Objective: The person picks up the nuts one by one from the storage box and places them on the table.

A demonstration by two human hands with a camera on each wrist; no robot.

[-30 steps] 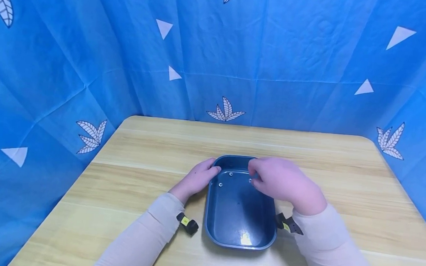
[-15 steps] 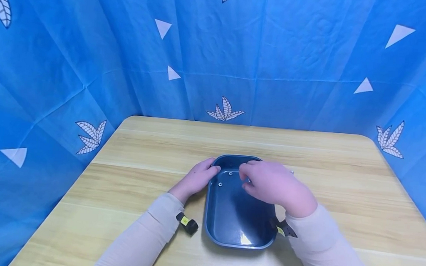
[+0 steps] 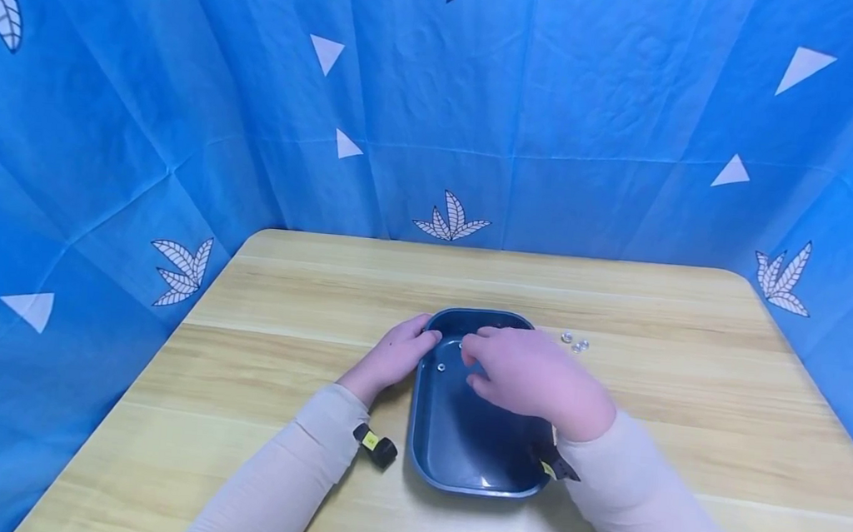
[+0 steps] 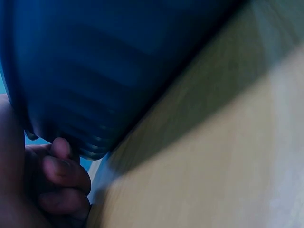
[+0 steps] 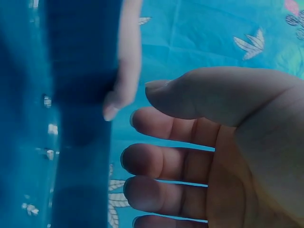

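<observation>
My left hand (image 3: 393, 355) grips the left rim of a dark blue rectangular tray (image 3: 419, 432), thumb over the edge. In the left wrist view its fingers (image 4: 66, 173) curl by the tray's outer wall. My right hand (image 3: 534, 379) hovers over the far part of the tray. Thumb and fingertips stand apart in the right wrist view, where the right hand (image 5: 223, 142) holds nothing. A small shiny piece (image 3: 441, 367) lies on the tray floor; another (image 3: 461, 346) shows beside my right fingertips. More shiny pieces (image 5: 52, 128) appear in the right wrist view.
Just right of the tray, several small clear shiny pieces (image 3: 580, 345) lie on the wooden table (image 3: 688, 387). A blue patterned curtain (image 3: 560, 101) hangs around the table's back and sides. Each wrist wears a black strap (image 3: 376, 446).
My right hand has moved left and slightly nearer over the tray. The shiny pieces on the table right of it have come into view. My left hand and the tray stay put.
</observation>
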